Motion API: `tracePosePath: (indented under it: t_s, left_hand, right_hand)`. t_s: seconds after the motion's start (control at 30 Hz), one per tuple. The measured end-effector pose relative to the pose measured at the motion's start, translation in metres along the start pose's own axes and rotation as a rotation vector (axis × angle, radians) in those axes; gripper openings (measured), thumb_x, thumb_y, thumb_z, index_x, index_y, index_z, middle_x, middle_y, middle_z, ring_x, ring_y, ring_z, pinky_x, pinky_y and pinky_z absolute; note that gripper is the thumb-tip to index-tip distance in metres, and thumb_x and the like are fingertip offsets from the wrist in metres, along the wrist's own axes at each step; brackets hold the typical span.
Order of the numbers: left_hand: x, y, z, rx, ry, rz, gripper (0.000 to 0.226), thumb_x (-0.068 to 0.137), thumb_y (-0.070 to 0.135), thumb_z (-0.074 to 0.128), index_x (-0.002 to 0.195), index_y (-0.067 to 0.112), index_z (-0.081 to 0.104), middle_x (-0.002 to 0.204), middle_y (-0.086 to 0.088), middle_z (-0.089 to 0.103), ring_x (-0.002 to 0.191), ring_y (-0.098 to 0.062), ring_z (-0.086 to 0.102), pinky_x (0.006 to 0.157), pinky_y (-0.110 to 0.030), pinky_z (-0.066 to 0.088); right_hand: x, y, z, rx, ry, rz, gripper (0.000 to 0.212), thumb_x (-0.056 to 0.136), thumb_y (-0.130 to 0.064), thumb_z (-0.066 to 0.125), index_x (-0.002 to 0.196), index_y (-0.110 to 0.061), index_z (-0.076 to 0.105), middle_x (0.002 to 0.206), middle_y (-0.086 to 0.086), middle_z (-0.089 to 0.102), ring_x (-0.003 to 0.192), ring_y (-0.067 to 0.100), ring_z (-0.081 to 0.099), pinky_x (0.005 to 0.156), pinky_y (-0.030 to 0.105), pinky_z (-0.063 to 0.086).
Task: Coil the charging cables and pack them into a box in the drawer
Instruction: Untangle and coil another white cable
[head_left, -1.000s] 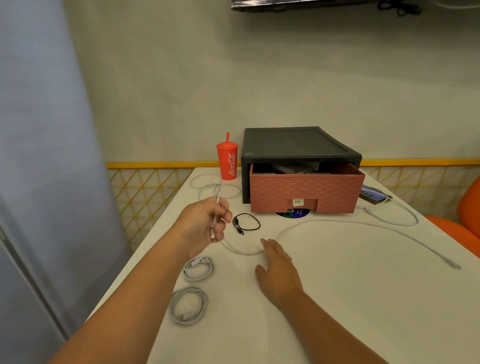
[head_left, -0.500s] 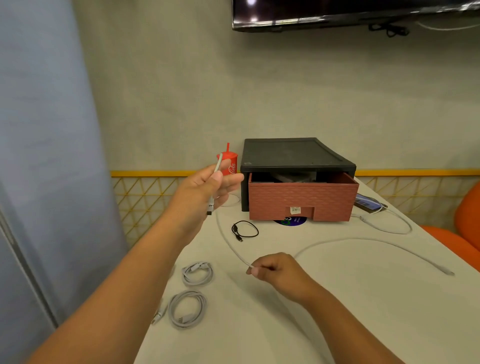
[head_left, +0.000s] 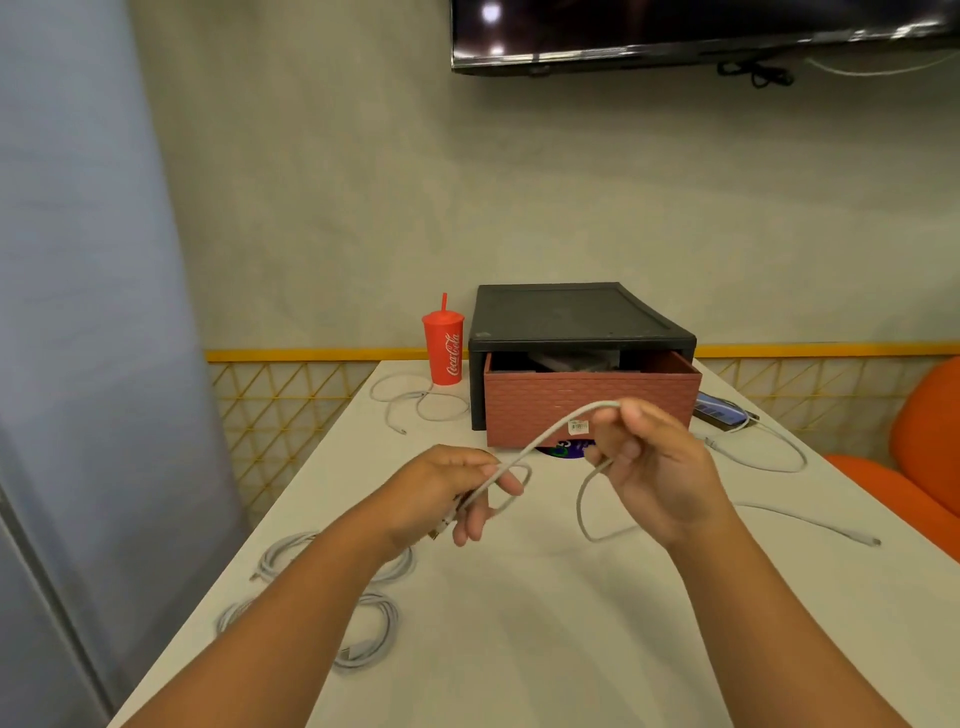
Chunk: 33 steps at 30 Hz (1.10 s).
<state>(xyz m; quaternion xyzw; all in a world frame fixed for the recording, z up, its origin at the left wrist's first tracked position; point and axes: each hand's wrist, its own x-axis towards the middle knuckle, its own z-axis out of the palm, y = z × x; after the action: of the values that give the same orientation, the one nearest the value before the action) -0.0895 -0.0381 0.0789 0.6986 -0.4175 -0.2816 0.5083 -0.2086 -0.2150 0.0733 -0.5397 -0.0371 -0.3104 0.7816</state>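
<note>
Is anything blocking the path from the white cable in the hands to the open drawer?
Nothing visible does. The white charging cable, held by the left hand and right hand, is just before the brick-red drawer, pulled open.

Two arms are in view, both bare from the wrists back to the near edge of the view. The left hand (head_left: 436, 493) and the right hand (head_left: 660, 467) are bare as well, on fingers and wrists alike. The nails that show on the fingertips of both hands are short and plain. Behind the hands, the forearms are smooth and uncovered.
</note>
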Motion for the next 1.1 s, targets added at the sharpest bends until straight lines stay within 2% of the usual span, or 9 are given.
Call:
tracePosePath:
  t_s: [0.17, 0.27, 0.37, 0.5, 0.7, 0.8, 0.9, 1.0, 1.1]
  left_hand:
    - [-0.010, -0.005, -0.008, -0.567, -0.226, 0.039, 0.020, 0.077, 0.017, 0.058, 0.069, 0.004, 0.071, 0.036, -0.005, 0.047, 0.033, -0.012, 0.042, 0.078, -0.033, 0.054]
    - [-0.009, -0.009, -0.011, -0.911, -0.463, 0.184, 0.032, 0.092, 0.021, 0.047, 0.102, -0.004, 0.065, 0.057, -0.009, 0.063, 0.046, -0.013, 0.056, 0.086, -0.035, 0.051]
    - [-0.010, -0.004, -0.013, -1.062, -0.259, 0.322, 0.041, 0.101, 0.016, 0.030, 0.128, -0.010, 0.046, 0.080, -0.015, 0.065, 0.061, -0.020, 0.059, 0.088, -0.035, 0.049]
    - [-0.010, 0.002, -0.015, -1.199, 0.108, 0.263, 0.032, 0.078, 0.019, 0.058, 0.102, 0.002, 0.071, 0.055, 0.004, 0.058, 0.047, -0.006, 0.057, 0.060, -0.023, 0.056]
    - [-0.008, -0.003, -0.010, -0.931, 0.426, 0.275, 0.026, 0.099, 0.016, 0.033, 0.113, 0.011, 0.055, 0.080, -0.001, 0.074, 0.075, -0.012, 0.071, 0.070, -0.023, 0.057]
    - [-0.006, -0.008, -0.005, -0.523, 0.466, 0.239, 0.027, 0.100, 0.014, 0.032, 0.123, 0.023, 0.045, 0.082, 0.005, 0.074, 0.081, -0.009, 0.071, 0.076, -0.024, 0.050]
    - [-0.005, -0.016, 0.005, -0.007, 0.407, 0.229, 0.029, 0.101, 0.017, 0.032, 0.121, 0.037, 0.039, 0.087, 0.013, 0.070, 0.084, -0.003, 0.067, 0.067, -0.019, 0.044]
    - [-0.009, -0.021, 0.009, 0.445, 0.269, 0.230, 0.022, 0.100, 0.021, 0.034, 0.113, 0.015, 0.051, 0.085, 0.009, 0.068, 0.079, -0.008, 0.065, 0.078, -0.030, 0.051]
    - [-0.012, -0.024, 0.009, 0.342, 0.110, 0.131, 0.023, 0.098, 0.019, 0.040, 0.103, 0.006, 0.058, 0.062, 0.006, 0.060, 0.060, -0.011, 0.055, 0.068, -0.030, 0.048]
  right_hand:
    - [0.003, -0.001, -0.006, 0.016, 0.227, 0.013, 0.022, 0.078, -0.028, 0.063, 0.062, -0.016, 0.070, 0.047, -0.005, 0.036, 0.047, 0.007, 0.036, 0.059, 0.026, 0.035]
    - [0.004, 0.008, -0.001, -0.429, 0.354, 0.075, 0.027, 0.094, -0.019, 0.051, 0.071, -0.020, 0.066, 0.067, 0.002, 0.049, 0.066, 0.013, 0.043, 0.064, 0.028, 0.037]
    - [0.000, 0.019, 0.003, -0.809, 0.320, 0.059, 0.019, 0.091, -0.018, 0.056, 0.073, -0.021, 0.062, 0.068, -0.003, 0.054, 0.065, 0.011, 0.046, 0.059, 0.024, 0.038]
    - [-0.010, 0.034, 0.007, -1.081, 0.026, 0.268, 0.014, 0.092, -0.027, 0.056, 0.088, -0.022, 0.069, 0.069, -0.005, 0.060, 0.061, 0.005, 0.050, 0.058, 0.018, 0.039]
    - [-0.018, 0.035, 0.035, -1.174, -0.354, 0.372, 0.021, 0.091, -0.029, 0.057, 0.101, -0.018, 0.072, 0.105, -0.008, 0.070, 0.072, 0.003, 0.059, 0.075, 0.022, 0.047]
    - [-0.020, 0.028, 0.046, -1.155, -0.439, 0.358, 0.020, 0.088, -0.029, 0.062, 0.105, -0.024, 0.072, 0.094, -0.011, 0.070, 0.078, 0.001, 0.060, 0.074, 0.016, 0.047]
    - [-0.020, 0.022, 0.052, -1.188, -0.475, 0.313, 0.020, 0.085, -0.029, 0.065, 0.103, -0.027, 0.072, 0.063, -0.013, 0.055, 0.056, 0.002, 0.045, 0.058, 0.016, 0.037]
    - [-0.019, 0.018, 0.050, -1.251, -0.461, 0.259, 0.017, 0.084, -0.025, 0.065, 0.099, -0.026, 0.073, 0.064, -0.012, 0.057, 0.058, 0.003, 0.048, 0.059, 0.019, 0.040]
    - [-0.017, 0.013, 0.045, -1.246, -0.401, 0.224, 0.008, 0.083, -0.026, 0.067, 0.086, -0.026, 0.074, 0.065, -0.005, 0.059, 0.058, 0.006, 0.047, 0.058, 0.025, 0.041]
